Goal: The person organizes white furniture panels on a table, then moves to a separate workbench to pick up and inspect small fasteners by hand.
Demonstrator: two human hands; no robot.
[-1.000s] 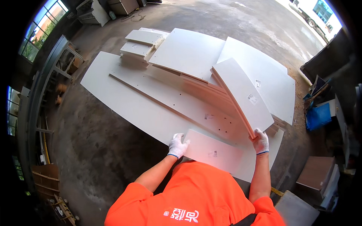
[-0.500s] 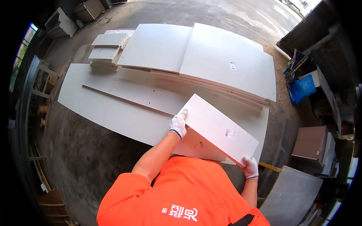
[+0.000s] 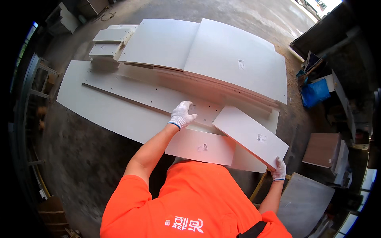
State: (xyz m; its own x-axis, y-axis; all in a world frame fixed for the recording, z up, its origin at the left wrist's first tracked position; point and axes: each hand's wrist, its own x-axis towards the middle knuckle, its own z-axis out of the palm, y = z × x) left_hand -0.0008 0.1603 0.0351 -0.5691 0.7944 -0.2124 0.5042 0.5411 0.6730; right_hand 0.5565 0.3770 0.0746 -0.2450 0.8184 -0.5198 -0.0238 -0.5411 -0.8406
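Observation:
My left hand, in a white knit glove, is apart from the small boards. Its thumb stands off from its bent fingers, with nothing between them, over a long white panel with drilled holes. My right hand, gloved the same way, grips the near right end of a short white board with a label on it. That board lies slanted, its far end over the long panel. Close to my body is another labelled white board, flat and partly under the slanted one's edge.
A large white panel lies beneath these boards. Behind are stacked wide white panels and smaller pieces at the far left. A metal frame stands left; a brown box-like piece and a grey board are at right.
My left hand has let go of the slanted board and moved slightly left and up. The board, still in my right hand, has shifted right, uncovering more of the board near my body.

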